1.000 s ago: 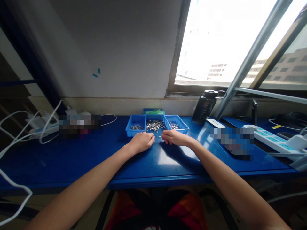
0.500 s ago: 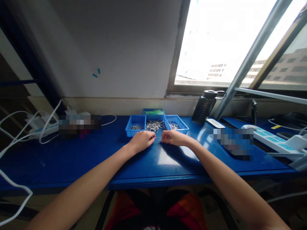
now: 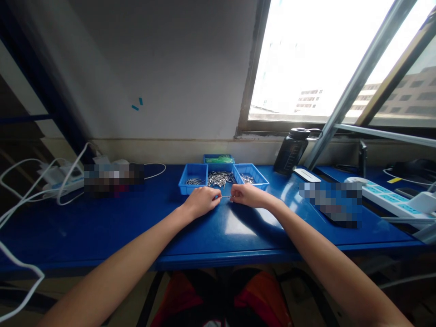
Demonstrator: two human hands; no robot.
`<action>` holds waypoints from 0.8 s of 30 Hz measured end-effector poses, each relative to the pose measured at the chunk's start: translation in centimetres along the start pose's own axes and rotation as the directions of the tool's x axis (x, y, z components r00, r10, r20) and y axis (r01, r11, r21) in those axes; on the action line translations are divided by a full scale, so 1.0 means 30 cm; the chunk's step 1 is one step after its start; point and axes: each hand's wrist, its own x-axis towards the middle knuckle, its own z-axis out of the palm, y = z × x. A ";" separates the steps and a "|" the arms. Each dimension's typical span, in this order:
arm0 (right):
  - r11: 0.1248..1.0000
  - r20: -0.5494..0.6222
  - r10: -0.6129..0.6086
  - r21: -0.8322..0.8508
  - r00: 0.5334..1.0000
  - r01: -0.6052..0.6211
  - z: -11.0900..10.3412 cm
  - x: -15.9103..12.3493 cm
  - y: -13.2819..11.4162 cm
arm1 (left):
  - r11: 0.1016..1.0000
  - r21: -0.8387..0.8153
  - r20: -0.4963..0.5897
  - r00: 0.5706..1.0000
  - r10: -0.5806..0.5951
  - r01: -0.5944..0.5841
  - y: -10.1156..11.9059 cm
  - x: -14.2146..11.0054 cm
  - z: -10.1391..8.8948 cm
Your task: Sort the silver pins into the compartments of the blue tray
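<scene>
Both my hands rest on the blue table (image 3: 102, 227) just in front of three blue trays. My left hand (image 3: 200, 200) is curled, its fingertips pinching one end of a thin metal pin (image 3: 225, 196). My right hand (image 3: 248, 195) is curled too and pinches the other end. The middle tray (image 3: 220, 178) holds a heap of several metal pins. The left tray (image 3: 192, 178) and the right tray (image 3: 250, 176) hold fewer pins.
A fourth blue tray (image 3: 218, 158) with green parts stands behind the others. A dark water bottle (image 3: 291, 150) is at the back right, a power strip (image 3: 391, 198) at the far right. White cables and chargers (image 3: 51, 179) lie at the left.
Both hands have stayed in place with the pin between them; the fingers shifted only slightly.
</scene>
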 end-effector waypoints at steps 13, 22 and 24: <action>0.972 -0.183 -0.119 0.178 0.976 0.151 -0.026 -0.017 -0.091 | 0.998 -0.034 0.048 0.998 -0.042 0.044 0.007 -0.002 0.018; 0.995 -0.196 -0.080 0.048 0.977 0.091 -0.021 -0.010 -0.045 | 0.996 -0.038 0.029 0.996 -0.083 0.084 -0.002 -0.002 -0.003; 0.998 -0.169 -0.066 0.008 0.983 0.068 -0.019 -0.007 -0.036 | 0.994 -0.040 0.004 0.995 -0.105 0.105 -0.001 -0.001 -0.011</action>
